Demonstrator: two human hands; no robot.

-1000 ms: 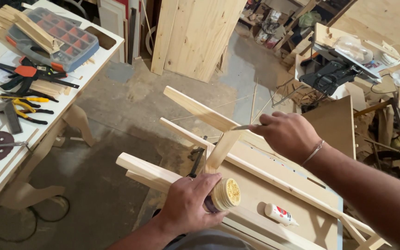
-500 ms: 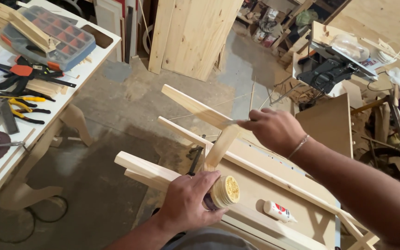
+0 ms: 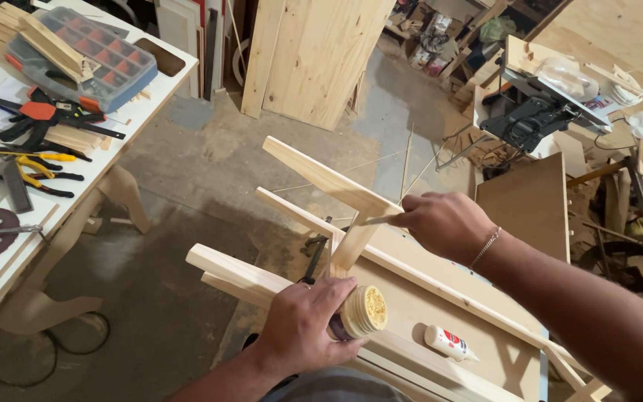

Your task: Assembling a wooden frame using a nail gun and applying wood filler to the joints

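Left hand has its grip closed round a small jar; right hand pinches a thin stick against the pale wooden frame.

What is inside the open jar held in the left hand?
The jar in the left hand is filled with a yellowish, grainy-looking substance up to the mouth. What lies deeper, and the jar's body, is covered by the fingers.

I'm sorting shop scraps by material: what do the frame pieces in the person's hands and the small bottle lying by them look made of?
Frame pieces: pale, seemingly unfinished softwood, probably pine; bare matte faces with visible grain. Small bottle: white, smooth, slightly glossy, so likely plastic, with a red label. The left hand steadies one piece; the right hand works at a joint.
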